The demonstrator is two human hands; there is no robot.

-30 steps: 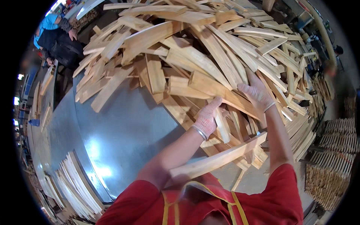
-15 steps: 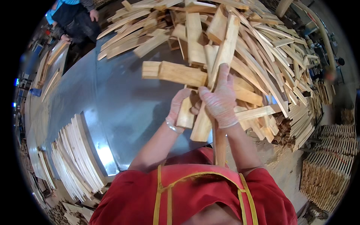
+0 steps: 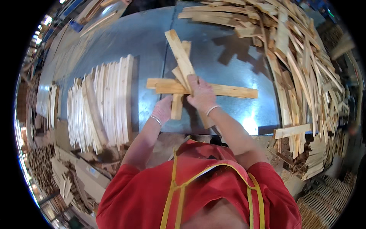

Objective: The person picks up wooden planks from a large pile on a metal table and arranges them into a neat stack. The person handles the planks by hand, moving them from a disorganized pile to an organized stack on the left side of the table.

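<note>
My right hand (image 3: 202, 94), in a thin pale glove, is closed round a long wooden slat (image 3: 179, 53) that slants up and to the left. Beneath it, other slats cross at angles, among them a horizontal slat (image 3: 234, 91) and a short upright one (image 3: 177, 107). At the lower left of this crossed bundle, my left hand (image 3: 163, 109), gloved too, grips the slats; its fingertips are hidden behind the wood. The bundle is held over the metal tabletop (image 3: 150, 42), casting a shadow to the right.
Left of my hands lies a row of pale slats (image 3: 118, 99) side by side, one lying askew on top. A big loose heap of slats (image 3: 293, 72) covers the right side. Cardboard (image 3: 89, 177) and wood scraps lie below the table's left edge. More stacked slats (image 3: 324, 202) stand lower right.
Both hands have moved left, away from the heap, carrying the crossed slats over the bare metal. The view has swung left, and the row of pale slats now appears closer to my hands.
</note>
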